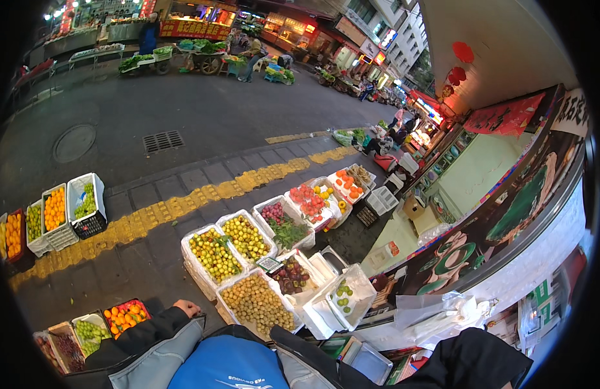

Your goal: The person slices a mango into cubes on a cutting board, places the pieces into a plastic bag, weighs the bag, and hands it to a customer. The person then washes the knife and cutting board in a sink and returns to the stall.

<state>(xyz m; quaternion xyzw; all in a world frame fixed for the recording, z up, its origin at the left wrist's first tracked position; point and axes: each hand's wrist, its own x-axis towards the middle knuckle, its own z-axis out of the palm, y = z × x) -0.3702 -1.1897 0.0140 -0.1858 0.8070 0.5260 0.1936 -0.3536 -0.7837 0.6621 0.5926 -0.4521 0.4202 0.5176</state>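
Observation:
Beside the fruit display, my left hand (pixel 187 308) hangs out of a black sleeve, its fingers loosely curled with nothing seen in them. It is nearest to a crate of small brown round fruit (pixel 258 303) on its right and a red crate of oranges (pixel 126 316) on its left, apart from both. Just past it stand two white crates of green-brown jujubes (pixel 214 255). My right arm (pixel 468 363) reaches out at the lower right in a black sleeve; its hand does not show.
More crates hold dark plums (pixel 291 276), green fruit (pixel 344 299), red fruit (pixel 307 200) and, at the left, green grapes (pixel 86 202). A shop counter (pixel 501 259) runs along the right, with plastic bags (pixel 465 314) on it. Across the road are vegetable carts (pixel 206 58) and people.

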